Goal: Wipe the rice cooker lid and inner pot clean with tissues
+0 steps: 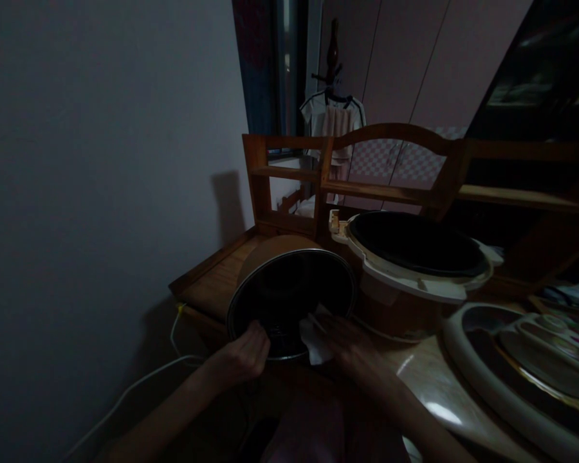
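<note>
1. Brown on its outer wall and black inside, a round pot (276,247) lies tipped over, its mouth turned toward the near side and its silvery rim showing all around.
2. Left hand (248,352): at the near left part of that rim, fingers curled in tightly and hooked over the edge, so it has hold of the pot; the pot's hollow opens just beyond and to the right of the knuckles.
3. Right hand (350,347): at the near right part of the rim, fingers bent around a crumpled white cloth (314,347), perhaps paper, pressed against the edge; the pot lies to the left of this hand and beyond it. The fingertips are too dark to make out.
4. Just to the right of the pot and farther off stands a cooker body (395,305), upright, with a pale collar around its dark, open top.
5. Near right, a cream-edged lid (525,366) rests on a glossy, pale tabletop (429,389), near the cooker body.
6. Beyond the pot, a wooden shelf unit (388,132) with an arched top rail runs across; farther still hangs a white shirt (313,106).
7. On the left, a white cord (135,390) trails below a plain wall (101,161).
</note>
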